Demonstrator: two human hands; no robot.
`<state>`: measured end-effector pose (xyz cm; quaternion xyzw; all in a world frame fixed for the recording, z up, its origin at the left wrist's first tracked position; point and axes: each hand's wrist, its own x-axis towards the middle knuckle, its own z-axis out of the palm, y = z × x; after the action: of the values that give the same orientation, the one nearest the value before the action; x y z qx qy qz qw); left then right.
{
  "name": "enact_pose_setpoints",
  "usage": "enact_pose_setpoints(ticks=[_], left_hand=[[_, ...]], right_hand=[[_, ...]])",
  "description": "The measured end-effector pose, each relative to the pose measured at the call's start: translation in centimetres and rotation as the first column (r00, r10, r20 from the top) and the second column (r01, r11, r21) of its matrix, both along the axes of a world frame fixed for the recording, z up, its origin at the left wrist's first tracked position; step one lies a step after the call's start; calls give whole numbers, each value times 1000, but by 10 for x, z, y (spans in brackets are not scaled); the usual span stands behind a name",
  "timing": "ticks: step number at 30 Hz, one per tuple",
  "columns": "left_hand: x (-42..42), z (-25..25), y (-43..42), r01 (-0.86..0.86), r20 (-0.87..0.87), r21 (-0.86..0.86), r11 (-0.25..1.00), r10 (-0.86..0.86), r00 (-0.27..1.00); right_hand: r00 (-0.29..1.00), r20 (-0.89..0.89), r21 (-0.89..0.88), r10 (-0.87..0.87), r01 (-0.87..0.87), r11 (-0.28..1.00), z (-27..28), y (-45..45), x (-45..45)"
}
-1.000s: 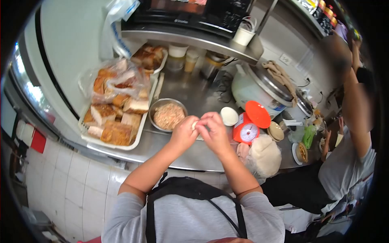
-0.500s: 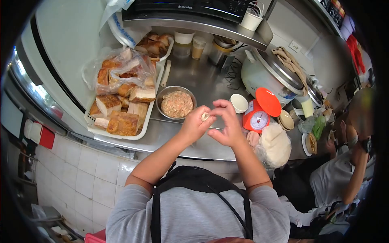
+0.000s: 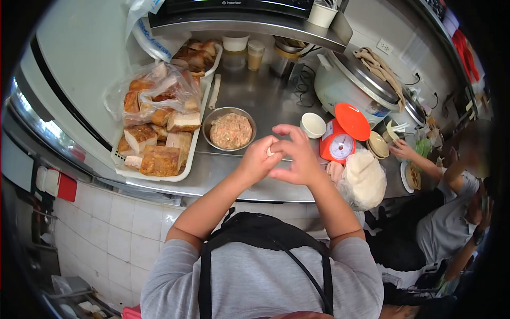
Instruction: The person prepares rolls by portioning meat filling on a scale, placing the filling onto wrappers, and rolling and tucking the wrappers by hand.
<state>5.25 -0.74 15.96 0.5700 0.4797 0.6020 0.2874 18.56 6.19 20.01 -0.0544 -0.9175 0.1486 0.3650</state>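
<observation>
My left hand (image 3: pixel 259 161) is closed round a small pale dumpling (image 3: pixel 271 152), and only a bit of its dough shows between thumb and fingers. My right hand (image 3: pixel 297 158) faces it with curved fingers spread apart, fingertips close to the dumpling; whether they touch it I cannot tell. Just beyond my left hand is a metal bowl (image 3: pixel 207 139) of pinkish minced filling (image 3: pixel 231 131). To the right of my right hand lies a plastic-wrapped stack of round white wrappers (image 3: pixel 365 179). A small white bowl (image 3: pixel 313 125) and a red kitchen scale (image 3: pixel 338 142) stand behind it.
A white basket (image 3: pixel 183 173) of browned pork slabs (image 3: pixel 161 161), partly under plastic, stands at left. A large lidded cooker (image 3: pixel 345 85) is at back right. Overhead runs a metal shelf (image 3: pixel 249 20). A co-worker's hand (image 3: pixel 405 150) reaches over the counter at right.
My right hand's fingers have shifted slightly over the left hand, which keeps the dumpling. At right, the co-worker's arm has reached forward toward the bowls. The view has shifted slightly.
</observation>
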Motion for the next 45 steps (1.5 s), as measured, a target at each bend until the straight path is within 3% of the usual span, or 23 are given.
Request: enact_pose_setpoints(ticks=[3, 6, 12, 15, 18, 21, 24, 30, 31, 32, 33, 34, 36, 37, 39, 43, 44, 45], left_hand=[[-1, 6, -1, 57, 22, -54, 997, -56, 998], [4, 0, 1, 49, 91, 77, 996, -56, 994], [0, -7, 0, 85, 58, -33, 996, -83, 995], [1, -5, -1, 107, 72, 26, 994, -108, 992], [7, 7, -5, 54, 53, 116, 992, -61, 997], [4, 4, -2, 77, 86, 19, 997, -79, 993], [4, 3, -1, 78, 53, 23, 997, -80, 995], [5, -6, 7, 34, -21, 95, 995, -32, 999], [5, -5, 7, 50, 44, 33, 998, -51, 998], [3, -2, 7, 69, 107, -26, 997, -66, 992], [1, 1, 9, 89, 173, -78, 993, -74, 982], [-6, -1, 13, 143, 319, -43, 989, -122, 940], [-17, -1, 23, 117, 573, 85, 989, -145, 807], [-23, 1, 25, 92, 681, 143, 985, -166, 714], [-35, 12, 24, 25, 753, 159, 987, -137, 643], [-58, 17, 21, -15, 880, 200, 980, -173, 441], [-66, 9, 24, 57, 879, 300, 952, -299, 372], [-71, 3, 24, 101, 885, 363, 926, -376, 275]], right_hand=[[980, -190, -323, 59, -119, 939, -12, -1, 2], [993, -102, -121, 62, -74, 990, -9, -2, 1], [1000, -9, 69, 14, -13, 998, -4, -3, 2], [999, -17, -1, 50, -50, 999, -3, -3, 0], [940, -286, -478, 185, -307, 823, -12, -1, 0], [979, -187, -244, 87, -132, 961, -7, -1, 5], [997, -73, 45, 35, -32, 998, 1, -2, 7], [997, 71, 173, -42, 29, 984, 7, 1, 9], [994, -82, -186, 71, -85, 979, -6, 2, 8], [957, -265, -493, 122, -243, 835, -32, 6, 4], [890, -444, -699, 106, -418, 580, -57, 11, 1], [933, -318, -710, 170, -353, 609, -80, 14, 4], [941, -36, -864, 338, -199, 462, -132, 16, 6], [926, 113, -871, 361, -82, 484, -138, 15, 8], [831, 399, -830, 388, 147, 539, -143, 17, 15], [870, 359, -893, 337, 216, 394, -96, 39, 40], [895, 323, -914, 309, 211, 346, -78, 47, 48], [925, 287, -903, 251, 174, 393, -59, 56, 56]])
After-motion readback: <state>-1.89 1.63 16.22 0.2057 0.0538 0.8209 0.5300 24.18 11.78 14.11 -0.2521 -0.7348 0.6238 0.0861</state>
